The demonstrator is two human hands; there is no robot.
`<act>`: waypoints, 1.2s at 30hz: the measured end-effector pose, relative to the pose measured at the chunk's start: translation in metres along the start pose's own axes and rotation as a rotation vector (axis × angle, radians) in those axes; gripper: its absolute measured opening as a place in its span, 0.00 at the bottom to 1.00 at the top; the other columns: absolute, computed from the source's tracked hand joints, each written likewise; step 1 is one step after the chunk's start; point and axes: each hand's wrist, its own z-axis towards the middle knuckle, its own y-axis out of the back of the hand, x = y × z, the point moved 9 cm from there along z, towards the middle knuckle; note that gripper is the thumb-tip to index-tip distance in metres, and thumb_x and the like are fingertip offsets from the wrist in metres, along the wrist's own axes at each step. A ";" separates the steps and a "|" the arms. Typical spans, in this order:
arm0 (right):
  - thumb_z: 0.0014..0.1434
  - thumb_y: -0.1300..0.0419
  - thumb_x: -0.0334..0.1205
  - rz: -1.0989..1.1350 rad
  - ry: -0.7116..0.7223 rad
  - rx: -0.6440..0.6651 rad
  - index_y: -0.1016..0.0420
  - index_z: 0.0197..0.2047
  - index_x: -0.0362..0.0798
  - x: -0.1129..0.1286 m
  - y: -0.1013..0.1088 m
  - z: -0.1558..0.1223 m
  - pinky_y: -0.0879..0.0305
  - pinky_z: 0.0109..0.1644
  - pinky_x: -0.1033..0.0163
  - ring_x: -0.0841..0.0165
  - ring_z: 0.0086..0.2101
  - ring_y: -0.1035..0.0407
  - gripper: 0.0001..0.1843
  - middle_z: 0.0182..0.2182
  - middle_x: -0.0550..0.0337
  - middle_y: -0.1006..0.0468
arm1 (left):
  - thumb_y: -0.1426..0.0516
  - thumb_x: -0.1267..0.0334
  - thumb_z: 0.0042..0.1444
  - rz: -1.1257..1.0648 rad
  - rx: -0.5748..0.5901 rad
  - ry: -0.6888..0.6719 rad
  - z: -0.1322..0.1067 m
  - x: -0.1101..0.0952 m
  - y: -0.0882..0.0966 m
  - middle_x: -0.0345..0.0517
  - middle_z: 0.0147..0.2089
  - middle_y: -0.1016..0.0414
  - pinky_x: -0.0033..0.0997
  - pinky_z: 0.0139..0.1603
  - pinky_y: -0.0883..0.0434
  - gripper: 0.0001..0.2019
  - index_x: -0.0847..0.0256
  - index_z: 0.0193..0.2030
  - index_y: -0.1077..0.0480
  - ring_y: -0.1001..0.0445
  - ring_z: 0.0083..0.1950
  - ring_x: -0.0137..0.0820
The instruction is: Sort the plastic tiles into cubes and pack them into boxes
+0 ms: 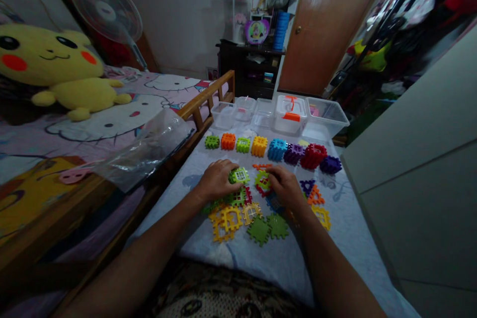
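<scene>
My left hand (217, 180) is closed around light green lattice tiles (239, 175), thumb below and fingers above. With its fingertips my right hand (286, 186) pinches a lime green building tile (262, 179), which overlaps a red piece. Loose tiles lie around both hands: yellow frames (231, 219), a cream window tile (252, 212), dark green squares (258, 230) and a blue tile (274, 202) partly under my right hand. To the right are a purple triangle (307, 187), an orange triangle (316, 195) and a yellow frame tile (322, 216).
Behind the hands runs a row of tile stacks sorted by colour, among them orange (228, 141), blue (278, 149) and red (313, 156). Clear plastic boxes (291, 118) stand at the table's far end. A wooden bed rail (201, 102) borders the left; a white cabinet (417, 159), the right.
</scene>
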 end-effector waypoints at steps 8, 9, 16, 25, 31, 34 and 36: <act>0.61 0.45 0.36 -0.104 -0.007 -0.116 0.24 0.49 0.47 -0.016 0.016 0.001 0.32 0.48 0.54 0.61 0.42 0.29 0.15 0.45 0.49 0.25 | 0.36 0.54 0.50 -0.124 0.007 -0.173 0.006 -0.023 0.004 0.50 0.52 0.25 0.44 0.59 0.33 0.24 0.58 0.54 0.29 0.29 0.55 0.43; 0.61 0.46 0.35 -0.104 -0.008 -0.140 0.24 0.49 0.47 -0.017 0.021 0.001 0.32 0.48 0.54 0.61 0.41 0.29 0.14 0.45 0.49 0.25 | 0.35 0.54 0.50 -0.126 0.026 -0.206 0.009 -0.030 0.001 0.50 0.53 0.25 0.44 0.59 0.33 0.25 0.58 0.54 0.29 0.29 0.55 0.43; 0.60 0.46 0.34 -0.111 -0.055 -0.205 0.23 0.44 0.46 -0.029 0.037 -0.002 0.31 0.43 0.58 0.65 0.35 0.29 0.12 0.40 0.51 0.24 | 0.34 0.57 0.49 -0.123 0.140 -0.369 0.035 -0.067 -0.020 0.53 0.55 0.27 0.45 0.60 0.35 0.28 0.59 0.57 0.29 0.30 0.58 0.45; 0.58 0.45 0.30 -0.252 -0.083 0.063 0.21 0.41 0.46 -0.052 0.016 -0.003 0.34 0.49 0.58 0.64 0.40 0.30 0.12 0.38 0.54 0.22 | 0.34 0.55 0.46 -0.097 0.301 -0.358 0.047 -0.071 -0.045 0.51 0.50 0.26 0.41 0.55 0.32 0.27 0.58 0.54 0.27 0.29 0.53 0.45; 0.55 0.46 0.25 -0.305 -0.040 0.203 0.21 0.38 0.45 -0.050 0.009 -0.006 0.36 0.49 0.60 0.65 0.40 0.31 0.14 0.38 0.54 0.24 | 0.34 0.56 0.45 -0.047 0.344 -0.362 0.052 -0.077 -0.049 0.49 0.46 0.26 0.39 0.52 0.32 0.23 0.59 0.50 0.25 0.29 0.50 0.44; 0.53 0.47 0.24 -0.305 -0.054 0.208 0.21 0.36 0.45 -0.051 0.010 -0.006 0.36 0.48 0.61 0.65 0.39 0.31 0.15 0.36 0.55 0.25 | 0.34 0.57 0.45 -0.013 0.372 -0.383 0.054 -0.080 -0.052 0.50 0.46 0.27 0.38 0.52 0.32 0.23 0.60 0.50 0.26 0.29 0.50 0.43; 0.52 0.47 0.23 -0.302 -0.067 0.204 0.22 0.35 0.45 -0.053 0.011 -0.006 0.36 0.47 0.61 0.65 0.38 0.31 0.15 0.35 0.55 0.26 | 0.34 0.57 0.45 0.009 0.389 -0.402 0.056 -0.081 -0.055 0.50 0.46 0.27 0.38 0.52 0.32 0.23 0.60 0.50 0.26 0.29 0.50 0.43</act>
